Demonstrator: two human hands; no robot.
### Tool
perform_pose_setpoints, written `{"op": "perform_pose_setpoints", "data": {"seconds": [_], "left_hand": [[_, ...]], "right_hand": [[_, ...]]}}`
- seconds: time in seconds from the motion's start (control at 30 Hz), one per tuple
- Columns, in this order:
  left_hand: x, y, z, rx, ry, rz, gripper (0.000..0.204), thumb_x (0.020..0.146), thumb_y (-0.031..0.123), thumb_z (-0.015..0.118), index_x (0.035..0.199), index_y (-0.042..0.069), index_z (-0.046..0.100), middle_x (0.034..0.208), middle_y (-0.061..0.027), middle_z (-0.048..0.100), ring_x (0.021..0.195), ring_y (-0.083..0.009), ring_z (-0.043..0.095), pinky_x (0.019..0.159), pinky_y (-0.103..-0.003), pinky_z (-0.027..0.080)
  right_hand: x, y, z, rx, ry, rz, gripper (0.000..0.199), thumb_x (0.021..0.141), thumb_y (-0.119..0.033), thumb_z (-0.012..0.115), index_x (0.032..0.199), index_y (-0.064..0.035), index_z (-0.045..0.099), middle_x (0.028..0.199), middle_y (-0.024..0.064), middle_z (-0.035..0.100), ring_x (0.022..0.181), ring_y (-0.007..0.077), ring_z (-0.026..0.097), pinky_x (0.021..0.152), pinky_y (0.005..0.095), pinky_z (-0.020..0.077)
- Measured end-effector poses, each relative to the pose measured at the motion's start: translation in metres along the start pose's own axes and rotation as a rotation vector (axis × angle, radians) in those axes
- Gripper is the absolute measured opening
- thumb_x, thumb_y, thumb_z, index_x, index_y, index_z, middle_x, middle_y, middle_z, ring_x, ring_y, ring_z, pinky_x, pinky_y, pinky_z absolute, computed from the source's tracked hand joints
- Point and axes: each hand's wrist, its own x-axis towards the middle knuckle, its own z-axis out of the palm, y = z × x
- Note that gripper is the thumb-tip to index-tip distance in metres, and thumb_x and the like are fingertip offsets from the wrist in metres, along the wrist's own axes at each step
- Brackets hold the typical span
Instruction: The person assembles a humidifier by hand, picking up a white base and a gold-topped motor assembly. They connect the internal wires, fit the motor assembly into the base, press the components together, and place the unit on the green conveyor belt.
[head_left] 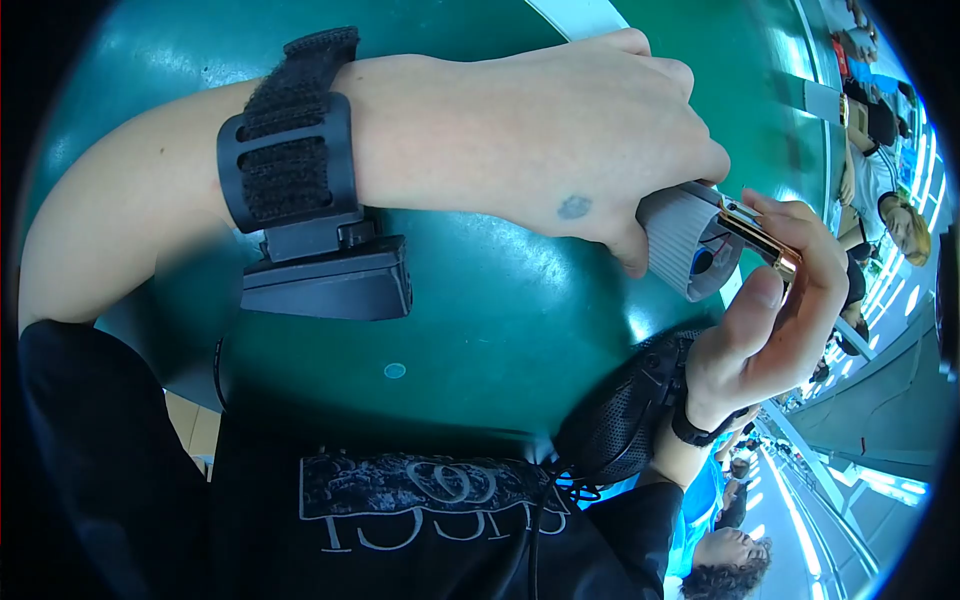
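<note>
Back uppermost, my left hand (630, 130) reaches across from the left, its fingers closed round a pale grey ribbed hollow casing (668, 240). The casing's open end faces right; inside it show thin wires and a round dark-blue part (704, 260). At that opening, my right hand (785, 320) pinches a thin gold-edged piece (765, 240) between thumb and fingers. One end of this piece meets the casing's upper rim; how far it goes in, I cannot tell. The left fingertips are mostly hidden behind the casing.
Both hands are above a green tabletop (480, 340) bearing a small round pale mark (395, 371). A black strapped device (330, 280) sits on my left wrist. A black mesh pouch (625, 420) lies beside my right wrist. Other people (890, 200) are at the right.
</note>
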Motion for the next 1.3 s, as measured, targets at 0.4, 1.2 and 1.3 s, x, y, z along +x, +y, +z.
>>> {"op": "perform_pose_setpoints", "data": {"seconds": [0.4, 1.2, 1.3], "left_hand": [[0.004, 0.009, -0.004, 0.041, -0.143, -0.025, 0.036, 0.075, 0.036, 0.081, 0.079, 0.002, 0.072, 0.066, -0.0098, 0.067, 0.070, -0.0261, 0.067, 0.072, -0.038, 0.050], [0.039, 0.017, -0.043, -0.367, -0.471, -0.362, 0.040, 0.081, 0.043, 0.075, 0.076, 0.003, 0.073, 0.064, -0.0097, 0.066, 0.070, -0.0274, 0.067, 0.073, -0.038, 0.051], [0.050, 0.037, -0.068, -0.451, -0.512, -0.506, 0.041, 0.082, 0.044, 0.075, 0.078, 0.003, 0.074, 0.064, -0.0099, 0.066, 0.072, -0.0278, 0.068, 0.074, -0.038, 0.052]], "right_hand": [[0.002, -0.009, -0.004, -0.085, -0.103, 0.016, 0.035, 0.104, -0.027, 0.052, 0.115, 0.0065, 0.058, 0.110, 0.0198, 0.065, 0.103, 0.0295, 0.068, 0.095, 0.0389, 0.0510], [0.016, -0.011, 0.004, -0.160, -0.313, 0.038, 0.043, 0.075, -0.009, 0.076, 0.113, 0.0001, 0.059, 0.107, 0.0150, 0.060, 0.090, 0.0302, 0.062, 0.082, 0.0365, 0.0503], [0.019, -0.019, -0.010, -0.125, -0.266, 0.008, 0.039, 0.074, -0.006, 0.075, 0.110, -0.0005, 0.059, 0.105, 0.0151, 0.059, 0.088, 0.0321, 0.062, 0.078, 0.0367, 0.0508]]}}
